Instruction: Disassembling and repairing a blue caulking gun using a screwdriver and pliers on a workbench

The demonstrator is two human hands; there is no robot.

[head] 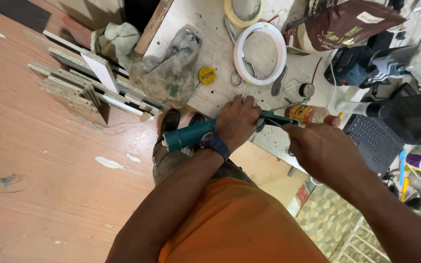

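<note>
Grinder sits at bench edge, left hand clamped over its head. Right hand closed near the front, contents hidden, likely a wrench. Looks like a disc swap; next needs body held firm.

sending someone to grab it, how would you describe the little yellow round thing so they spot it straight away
Start at the pale workbench and find the big white ring. Left of that ring, beside the crumpled plastic bag, lies a small yellow disc with a dark centre, the only bright yellow round thing there.
</note>
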